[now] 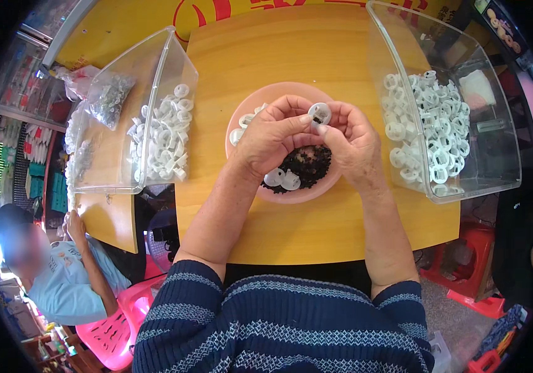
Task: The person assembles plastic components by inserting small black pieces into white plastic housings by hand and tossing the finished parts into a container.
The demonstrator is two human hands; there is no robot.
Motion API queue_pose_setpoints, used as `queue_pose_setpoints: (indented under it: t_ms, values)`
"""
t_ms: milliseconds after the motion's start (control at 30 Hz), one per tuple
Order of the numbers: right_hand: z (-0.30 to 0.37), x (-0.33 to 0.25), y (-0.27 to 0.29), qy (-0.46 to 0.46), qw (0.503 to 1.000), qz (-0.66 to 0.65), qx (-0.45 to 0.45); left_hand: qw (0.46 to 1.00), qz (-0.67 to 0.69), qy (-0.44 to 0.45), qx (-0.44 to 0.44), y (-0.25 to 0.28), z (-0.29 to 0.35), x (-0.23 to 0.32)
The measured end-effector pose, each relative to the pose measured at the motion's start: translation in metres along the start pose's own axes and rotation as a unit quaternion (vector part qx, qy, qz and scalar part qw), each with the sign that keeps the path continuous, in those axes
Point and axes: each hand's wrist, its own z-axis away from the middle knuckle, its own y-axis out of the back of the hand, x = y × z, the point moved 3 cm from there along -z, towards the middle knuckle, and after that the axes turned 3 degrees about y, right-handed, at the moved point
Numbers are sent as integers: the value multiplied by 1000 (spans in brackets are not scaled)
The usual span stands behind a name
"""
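Observation:
Between the fingertips of my left hand (273, 130) and my right hand (355, 138) is a small white round plastic part (320, 112) with a dark piece at its lower edge. Both hands pinch it from either side, above a pink round tray (246, 110). Many tiny black pieces (316, 163) lie heaped in the tray under my hands. Two white round parts (282, 179) rest on the black heap. More white parts (236, 135) lie at the tray's left side, partly hidden by my left hand.
A clear bin (182, 59) on the left holds white plastic parts and bagged small pieces. Another clear bin (509, 163) of white parts stands on the right of the wooden table (291, 239). A person in a light blue shirt (70, 280) sits at lower left. A red stool (475, 261) stands at right.

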Motion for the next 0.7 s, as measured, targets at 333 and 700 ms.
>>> queue_pose_setpoints:
  t_ms: [333, 700]
  values:
    - [-2, 4, 7, -3, 999, 23, 38, 998, -62, -12, 7, -11, 3, 4]
    - [1, -9, 7, 37, 976, 217, 9, 910, -391, -94, 104, -15, 10, 6]
